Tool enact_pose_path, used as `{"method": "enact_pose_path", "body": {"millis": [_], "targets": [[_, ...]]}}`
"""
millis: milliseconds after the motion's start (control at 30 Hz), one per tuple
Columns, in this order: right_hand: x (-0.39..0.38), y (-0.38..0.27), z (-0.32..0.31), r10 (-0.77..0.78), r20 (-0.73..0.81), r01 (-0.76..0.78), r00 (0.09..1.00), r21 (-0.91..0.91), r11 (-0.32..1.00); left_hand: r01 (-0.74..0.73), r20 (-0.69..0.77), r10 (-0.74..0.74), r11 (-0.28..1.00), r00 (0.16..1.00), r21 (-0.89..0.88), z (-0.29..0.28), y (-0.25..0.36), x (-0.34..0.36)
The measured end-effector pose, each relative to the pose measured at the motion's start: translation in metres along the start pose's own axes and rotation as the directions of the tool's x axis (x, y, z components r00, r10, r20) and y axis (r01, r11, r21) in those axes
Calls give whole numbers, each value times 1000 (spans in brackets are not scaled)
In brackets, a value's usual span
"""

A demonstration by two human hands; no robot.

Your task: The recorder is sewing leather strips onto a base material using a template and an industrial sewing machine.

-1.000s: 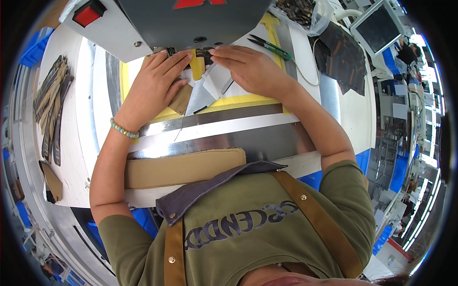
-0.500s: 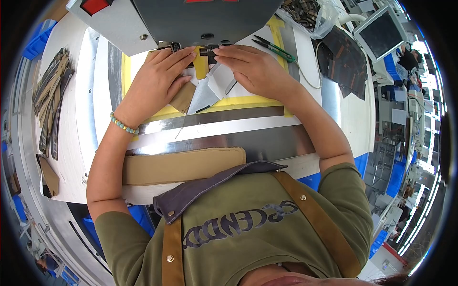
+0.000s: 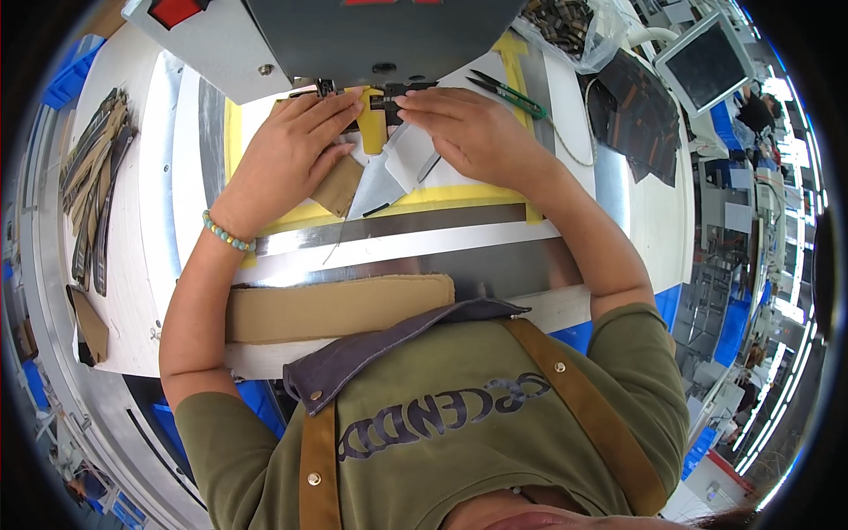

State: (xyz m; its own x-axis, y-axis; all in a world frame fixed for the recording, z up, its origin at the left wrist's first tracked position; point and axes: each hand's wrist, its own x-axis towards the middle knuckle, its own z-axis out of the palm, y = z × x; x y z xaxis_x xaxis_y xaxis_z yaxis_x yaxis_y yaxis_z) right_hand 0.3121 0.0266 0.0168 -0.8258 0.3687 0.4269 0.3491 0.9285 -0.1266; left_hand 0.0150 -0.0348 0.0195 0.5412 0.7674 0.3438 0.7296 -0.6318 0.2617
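The flat, angular tan leather-like piece (image 3: 338, 187), judged part-worked rather than finished, lies partly under the spread left hand (image 3: 305, 146) by the grey sewing machine head (image 3: 380, 40), the right hand (image 3: 473, 132) apart across a smooth yellow guide (image 3: 374, 131), neither grip clear, limp tan-and-dark strips (image 3: 95, 181) bunched farther left.

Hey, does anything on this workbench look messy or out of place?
Only mildly: the tan and dark strips at far left lie in an uneven pile, overlapping at different angles. I see no spill.
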Motion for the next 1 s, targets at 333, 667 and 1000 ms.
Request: {"method": "enact_pose_path", "body": {"millis": [333, 667, 1000], "targets": [[-2, 1, 1, 19, -13, -19, 1000, 10, 1000, 2, 27, -2, 1000, 1000, 6, -2, 0, 1], [-5, 5, 5, 48, -25, -47, 999, 50, 998, -30, -2, 30, 999, 1000, 25, -8, 1, 5], [4, 12, -7, 76, -62, -69, 995, 98, 993, 556, 160, -532, 795, 831, -244, -32, -3, 13]]}}
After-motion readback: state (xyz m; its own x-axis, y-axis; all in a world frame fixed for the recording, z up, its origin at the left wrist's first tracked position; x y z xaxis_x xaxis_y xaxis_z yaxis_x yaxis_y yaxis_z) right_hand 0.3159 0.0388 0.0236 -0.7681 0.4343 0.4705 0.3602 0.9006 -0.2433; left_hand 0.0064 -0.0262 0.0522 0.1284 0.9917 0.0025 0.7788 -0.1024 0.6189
